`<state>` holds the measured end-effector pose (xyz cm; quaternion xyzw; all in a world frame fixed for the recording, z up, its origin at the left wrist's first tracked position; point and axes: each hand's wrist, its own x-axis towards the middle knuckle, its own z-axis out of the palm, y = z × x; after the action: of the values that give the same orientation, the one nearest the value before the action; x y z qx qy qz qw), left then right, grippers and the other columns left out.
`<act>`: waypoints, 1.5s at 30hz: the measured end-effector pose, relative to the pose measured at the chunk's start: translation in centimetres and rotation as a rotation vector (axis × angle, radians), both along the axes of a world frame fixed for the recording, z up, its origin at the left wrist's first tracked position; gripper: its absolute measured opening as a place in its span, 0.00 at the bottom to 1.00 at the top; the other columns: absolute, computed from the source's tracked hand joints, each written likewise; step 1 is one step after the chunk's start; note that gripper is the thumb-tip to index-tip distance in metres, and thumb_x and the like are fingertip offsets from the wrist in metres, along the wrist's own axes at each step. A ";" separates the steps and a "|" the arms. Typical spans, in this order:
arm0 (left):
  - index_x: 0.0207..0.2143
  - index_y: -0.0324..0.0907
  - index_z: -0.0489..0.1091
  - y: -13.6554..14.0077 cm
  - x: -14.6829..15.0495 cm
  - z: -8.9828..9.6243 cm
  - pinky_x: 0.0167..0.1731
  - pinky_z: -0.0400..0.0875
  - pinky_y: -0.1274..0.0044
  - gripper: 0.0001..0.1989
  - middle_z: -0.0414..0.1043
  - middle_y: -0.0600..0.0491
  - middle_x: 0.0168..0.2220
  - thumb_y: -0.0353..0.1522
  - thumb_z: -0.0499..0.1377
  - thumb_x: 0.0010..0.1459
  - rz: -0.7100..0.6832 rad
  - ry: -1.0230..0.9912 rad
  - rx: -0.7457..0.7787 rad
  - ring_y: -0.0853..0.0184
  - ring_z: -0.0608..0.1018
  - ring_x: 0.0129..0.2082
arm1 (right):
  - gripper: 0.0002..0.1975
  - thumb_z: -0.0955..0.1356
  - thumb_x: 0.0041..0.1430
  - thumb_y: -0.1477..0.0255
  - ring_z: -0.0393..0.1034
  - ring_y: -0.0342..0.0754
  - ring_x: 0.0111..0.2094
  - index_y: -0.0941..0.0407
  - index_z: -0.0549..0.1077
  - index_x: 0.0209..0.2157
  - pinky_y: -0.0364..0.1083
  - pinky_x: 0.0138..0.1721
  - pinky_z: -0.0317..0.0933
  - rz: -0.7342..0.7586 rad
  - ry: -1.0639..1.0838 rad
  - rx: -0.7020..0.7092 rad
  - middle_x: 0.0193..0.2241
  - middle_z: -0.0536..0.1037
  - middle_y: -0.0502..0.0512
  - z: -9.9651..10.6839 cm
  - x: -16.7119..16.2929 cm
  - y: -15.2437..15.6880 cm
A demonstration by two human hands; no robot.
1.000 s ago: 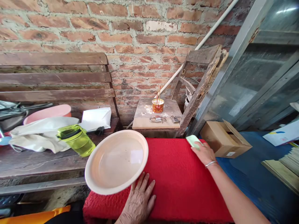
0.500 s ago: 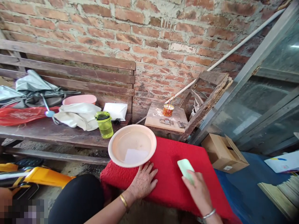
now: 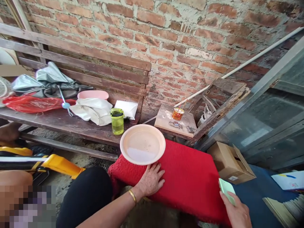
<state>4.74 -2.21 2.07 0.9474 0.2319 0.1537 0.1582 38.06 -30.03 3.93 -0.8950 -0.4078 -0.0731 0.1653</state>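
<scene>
Standing water (image 3: 145, 145) in pale basin (image 3: 124, 142)

A pale green, rounded block (image 3: 226, 187) is held aslant at the right edge of a red cloth (image 3: 187, 177), which is spread mostly flat and puckered at its left end.

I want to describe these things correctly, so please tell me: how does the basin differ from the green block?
The basin is wide and round; the green block is small and oblong. The basin is pale peach, the green block mint. The basin rests on the red cloth with water in it, while the green block is held in the right hand. Both are light in colour.
</scene>
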 end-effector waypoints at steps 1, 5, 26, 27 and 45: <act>0.56 0.49 0.70 0.0 0.0 0.0 0.64 0.52 0.54 0.22 0.66 0.46 0.61 0.45 0.54 0.64 0.001 0.002 0.005 0.52 0.63 0.64 | 0.25 0.58 0.62 0.49 0.72 0.65 0.32 0.47 0.76 0.48 0.62 0.36 0.65 -0.091 0.011 0.076 0.27 0.75 0.58 0.1 -1.3 1.0; 0.57 0.49 0.69 0.0 -0.2 0.0 0.64 0.53 0.53 0.22 0.65 0.46 0.62 0.45 0.55 0.64 0.011 0.030 0.030 0.52 0.63 0.64 | 0.26 0.62 0.61 0.49 0.73 0.59 0.40 0.53 0.75 0.47 0.55 0.41 0.69 0.071 0.074 0.256 0.37 0.74 0.61 -0.6 -9.7 8.2; 0.57 0.49 0.69 0.1 -0.5 -0.1 0.64 0.54 0.54 0.21 0.64 0.46 0.62 0.43 0.56 0.64 0.008 0.068 0.097 0.53 0.62 0.65 | 0.35 0.55 0.59 0.45 0.70 0.60 0.38 0.54 0.72 0.53 0.55 0.38 0.66 -0.331 0.091 -0.024 0.30 0.68 0.58 -2.4 -3.0 3.6; 0.57 0.49 0.69 0.2 -0.5 -0.1 0.64 0.54 0.54 0.20 0.64 0.46 0.62 0.43 0.56 0.64 0.008 0.069 0.099 0.53 0.62 0.65 | 0.34 0.55 0.59 0.46 0.70 0.60 0.39 0.54 0.72 0.54 0.55 0.39 0.65 -0.328 0.090 -0.025 0.30 0.68 0.58 -2.3 -2.9 3.7; 0.56 0.49 0.71 0.1 -0.4 -0.8 0.64 0.56 0.54 0.19 0.66 0.47 0.61 0.40 0.57 0.64 0.018 0.031 0.114 0.52 0.64 0.64 | 0.17 0.65 0.59 0.59 0.72 0.56 0.40 0.49 0.77 0.46 0.54 0.43 0.66 0.050 -0.011 0.010 0.41 0.75 0.59 -1.8 -10.4 5.6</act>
<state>4.37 -2.07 1.30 0.9550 0.2340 0.1532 0.0989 27.69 -24.40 2.12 -0.8833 -0.4306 -0.0758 0.1691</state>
